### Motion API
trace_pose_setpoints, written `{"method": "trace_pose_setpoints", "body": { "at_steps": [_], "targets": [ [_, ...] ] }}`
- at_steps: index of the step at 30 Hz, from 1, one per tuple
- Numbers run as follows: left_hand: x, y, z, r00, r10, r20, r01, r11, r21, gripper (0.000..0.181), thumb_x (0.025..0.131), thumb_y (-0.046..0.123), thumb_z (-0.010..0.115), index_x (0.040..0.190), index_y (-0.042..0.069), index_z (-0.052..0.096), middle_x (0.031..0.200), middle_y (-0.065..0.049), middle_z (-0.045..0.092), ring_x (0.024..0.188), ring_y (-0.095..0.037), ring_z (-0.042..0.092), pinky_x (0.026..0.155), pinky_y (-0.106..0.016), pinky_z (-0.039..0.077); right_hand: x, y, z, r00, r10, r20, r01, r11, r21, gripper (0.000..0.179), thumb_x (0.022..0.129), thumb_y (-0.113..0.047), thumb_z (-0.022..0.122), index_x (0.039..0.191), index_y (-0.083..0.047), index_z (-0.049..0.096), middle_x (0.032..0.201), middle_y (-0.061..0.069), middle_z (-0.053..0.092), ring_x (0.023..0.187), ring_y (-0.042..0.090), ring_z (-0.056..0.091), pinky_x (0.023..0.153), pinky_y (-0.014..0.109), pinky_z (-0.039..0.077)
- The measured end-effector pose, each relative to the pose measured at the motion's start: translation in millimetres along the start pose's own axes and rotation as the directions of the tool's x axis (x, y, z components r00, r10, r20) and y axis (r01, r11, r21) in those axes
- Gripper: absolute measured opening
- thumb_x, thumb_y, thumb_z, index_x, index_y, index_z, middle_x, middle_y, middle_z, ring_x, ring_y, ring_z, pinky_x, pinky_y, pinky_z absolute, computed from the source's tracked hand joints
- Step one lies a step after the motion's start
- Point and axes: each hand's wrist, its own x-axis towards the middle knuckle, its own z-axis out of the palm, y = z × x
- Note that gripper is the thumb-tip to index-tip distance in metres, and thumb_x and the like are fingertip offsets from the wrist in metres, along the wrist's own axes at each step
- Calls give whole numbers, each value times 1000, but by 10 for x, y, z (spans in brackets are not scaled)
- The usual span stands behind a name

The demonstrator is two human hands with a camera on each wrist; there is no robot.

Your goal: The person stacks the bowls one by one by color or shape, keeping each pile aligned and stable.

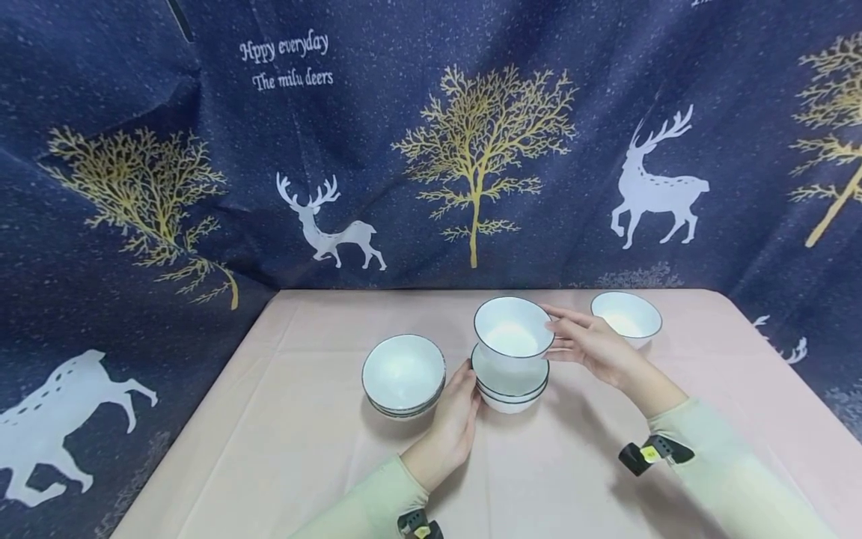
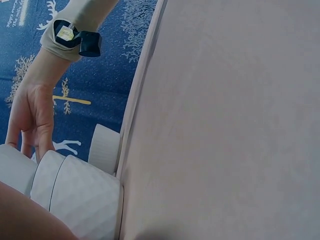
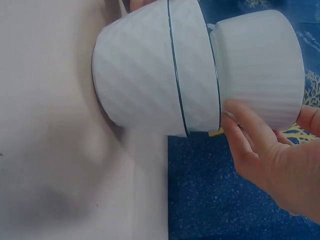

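My right hand (image 1: 599, 348) pinches the right side of a white bowl (image 1: 514, 327) with a thin dark rim, thumb at the rim and fingers below. In the right wrist view this bowl (image 3: 260, 72) shows fine ribs and sits at the mouth of a stack of two bowls (image 3: 137, 72) with a diamond-patterned outside. That stack (image 1: 509, 406) stands on the table. My left hand (image 1: 447, 423) rests against its left side, fingers fairly straight; its fingertips are partly hidden behind the stack in the right wrist view.
Left of my left hand is another stack of white dark-rimmed bowls (image 1: 404, 372). A single white bowl (image 1: 626, 314) stands at the back right, behind my right hand. A pale pink cloth covers the table (image 1: 303, 419); a dark blue printed curtain (image 1: 377, 135) hangs along its back edge.
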Motion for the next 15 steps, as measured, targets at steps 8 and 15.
{"method": "trace_pose_setpoints", "body": {
  "at_steps": [8, 15],
  "targets": [
    [-11, 1, -6, 1000, 6, 23, -6, 1000, 5, 55, 105, 21, 34, 153, 1, 14, 159, -16, 13, 146, -32, 10, 121, -45, 10, -1, 28, 64, 1000, 24, 0, -24, 999, -21, 62, 100, -15, 51, 150, 6, 21, 127, 16, 50, 92, 15, 66, 90, 37, 57],
    [-10, -4, -9, 1000, 4, 29, -4, 1000, 8, 54, 105, 22, 34, 152, 3, 18, 160, -14, 11, 147, -31, 9, 122, -45, 9, -6, 35, 100, 1000, 25, -8, -25, 999, -35, 61, 98, -13, 53, 148, 7, 25, 136, 24, 44, 94, 16, 66, 89, 38, 57]
  ]
}}
